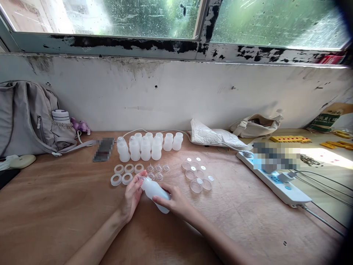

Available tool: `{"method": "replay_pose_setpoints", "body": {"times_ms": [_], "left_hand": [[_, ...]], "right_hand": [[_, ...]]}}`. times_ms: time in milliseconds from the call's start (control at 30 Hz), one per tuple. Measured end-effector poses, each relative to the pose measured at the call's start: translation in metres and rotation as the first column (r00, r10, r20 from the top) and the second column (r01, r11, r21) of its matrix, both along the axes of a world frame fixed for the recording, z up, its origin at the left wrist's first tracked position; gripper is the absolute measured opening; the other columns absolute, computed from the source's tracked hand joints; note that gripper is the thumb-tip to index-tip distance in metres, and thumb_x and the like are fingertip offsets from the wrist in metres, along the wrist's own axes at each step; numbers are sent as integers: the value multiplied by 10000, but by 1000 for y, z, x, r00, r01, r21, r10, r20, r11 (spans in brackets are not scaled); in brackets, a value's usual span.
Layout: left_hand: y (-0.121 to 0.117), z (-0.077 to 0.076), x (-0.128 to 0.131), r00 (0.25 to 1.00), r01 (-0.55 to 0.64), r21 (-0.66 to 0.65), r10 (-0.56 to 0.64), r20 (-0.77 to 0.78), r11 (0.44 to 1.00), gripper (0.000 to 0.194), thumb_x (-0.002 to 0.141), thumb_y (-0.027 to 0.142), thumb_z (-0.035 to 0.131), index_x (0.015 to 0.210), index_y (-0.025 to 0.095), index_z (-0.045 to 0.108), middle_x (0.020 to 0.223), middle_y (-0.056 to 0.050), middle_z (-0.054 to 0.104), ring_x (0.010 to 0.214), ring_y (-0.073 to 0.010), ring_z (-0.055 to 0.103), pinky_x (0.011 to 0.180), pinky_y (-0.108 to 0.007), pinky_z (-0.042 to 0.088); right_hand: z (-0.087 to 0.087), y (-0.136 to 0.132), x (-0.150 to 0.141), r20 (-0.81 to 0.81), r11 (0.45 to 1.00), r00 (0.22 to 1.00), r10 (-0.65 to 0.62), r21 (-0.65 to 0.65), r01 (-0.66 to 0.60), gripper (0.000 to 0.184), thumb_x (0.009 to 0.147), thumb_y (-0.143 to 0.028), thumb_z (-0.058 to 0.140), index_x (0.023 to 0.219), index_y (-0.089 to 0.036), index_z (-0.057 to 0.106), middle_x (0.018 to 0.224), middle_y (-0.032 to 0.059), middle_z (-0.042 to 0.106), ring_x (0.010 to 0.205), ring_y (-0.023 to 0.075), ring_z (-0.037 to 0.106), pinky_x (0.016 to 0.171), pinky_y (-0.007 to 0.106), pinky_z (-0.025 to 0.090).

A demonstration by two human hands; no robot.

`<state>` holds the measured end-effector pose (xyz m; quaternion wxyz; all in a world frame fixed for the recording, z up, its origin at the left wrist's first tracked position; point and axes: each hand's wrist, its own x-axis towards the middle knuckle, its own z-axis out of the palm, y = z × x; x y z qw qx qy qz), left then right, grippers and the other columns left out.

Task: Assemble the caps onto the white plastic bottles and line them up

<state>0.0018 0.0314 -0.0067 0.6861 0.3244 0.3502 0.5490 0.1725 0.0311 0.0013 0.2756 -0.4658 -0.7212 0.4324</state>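
Observation:
A translucent white baby bottle [156,195] is tilted above the table, its top pointing up and left. My right hand [176,200] is closed around its body, thumb on the near side. At the top end, the fingers of my left hand [134,193] pinch around the clear nipple [141,178] and collar; fingers partly hide them. Just beyond my left hand lie several white screw rings [116,180] and several loose clear nipples [158,168]. Behind these stand several matching bottles [134,149], some with clear tops. Clear round caps [196,186] lie to the right.
A power strip [273,180] with plugs and cables runs along the right. At the back are a white plastic package [212,135] and a beige bag [256,124]. A phone [103,149] and a grey backpack [30,114] are at left. The wall [124,92] bounds the table.

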Motion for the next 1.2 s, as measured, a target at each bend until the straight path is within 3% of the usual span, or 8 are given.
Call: {"method": "replay_pose_setpoints", "body": {"times_ms": [100, 300, 467, 700, 833, 967, 1100, 1200], "left_hand": [[0, -1, 1, 997, -36, -7, 36, -66, 999, 366, 755, 280, 595, 1099, 206, 491, 1008, -34, 594, 868, -157, 560, 753, -246, 390], [3, 2, -1, 997, 47, 50, -50, 59, 998, 409, 716, 252, 645, 1081, 227, 463, 985, -30, 583, 810, -142, 562, 756, -258, 399], [1, 2, -3, 999, 20, 50, -18, -36, 999, 315, 691, 220, 675, 951, 199, 498, 886, -11, 587, 723, -106, 544, 692, -216, 394], [3, 1, -7, 971, 174, 86, -186, 152, 981, 384, 704, 270, 654, 1052, 201, 506, 997, -55, 586, 877, -194, 552, 750, -280, 402], [0, -3, -2, 967, 211, 37, -214, 138, 977, 403, 743, 420, 579, 1064, 184, 518, 1024, -80, 590, 909, -222, 542, 758, -301, 399], [-10, -1, 6, 990, 141, -8, -141, 3, 990, 236, 744, 354, 586, 908, 186, 558, 922, -59, 626, 797, -192, 558, 687, -279, 398], [-18, 6, 11, 997, 61, 59, -58, -58, 996, 103, 668, 240, 611, 729, 187, 548, 753, -28, 632, 808, -200, 544, 730, -283, 390], [-21, 10, 10, 988, 151, 100, -152, 7, 984, 101, 580, 220, 595, 660, 178, 549, 641, -35, 600, 876, -239, 523, 792, -313, 379]], "right_hand": [[1, 0, 0, -8, 999, 1000, -6, 39, 6, 385, 728, -440, 559, 934, -122, 623, 760, 19, 599, 682, 153, 513, 589, 225, 378], [0, 1, 2, -11, 1000, 1000, -25, 6, 25, 378, 750, -472, 526, 874, -126, 613, 740, 16, 584, 675, 152, 511, 562, 220, 373], [2, -8, -2, 27, 983, 998, -64, 176, 58, 333, 730, -428, 562, 884, -136, 600, 751, 27, 581, 677, 151, 505, 613, 243, 376], [12, -10, -2, -204, 972, 978, 45, -215, -89, 377, 805, -473, 435, 909, -135, 565, 667, 3, 539, 541, 115, 492, 485, 222, 375], [0, -14, -7, -39, 991, 996, -83, 99, 86, 349, 740, -436, 555, 958, -164, 546, 869, 49, 581, 769, 173, 534, 681, 286, 424], [-8, -20, -14, 10, 980, 1000, -15, 198, 12, 561, 625, -429, 672, 1095, -193, 478, 1058, 83, 533, 949, 227, 502, 816, 348, 403], [-7, -28, -22, -130, 997, 990, 62, -37, -67, 494, 616, -341, 674, 1049, -168, 512, 999, 59, 557, 907, 225, 534, 764, 328, 443], [-7, -34, -28, -357, 858, 928, 107, -438, -267, 377, 627, -300, 633, 948, -141, 516, 774, 25, 580, 639, 157, 573, 496, 238, 454]]}}
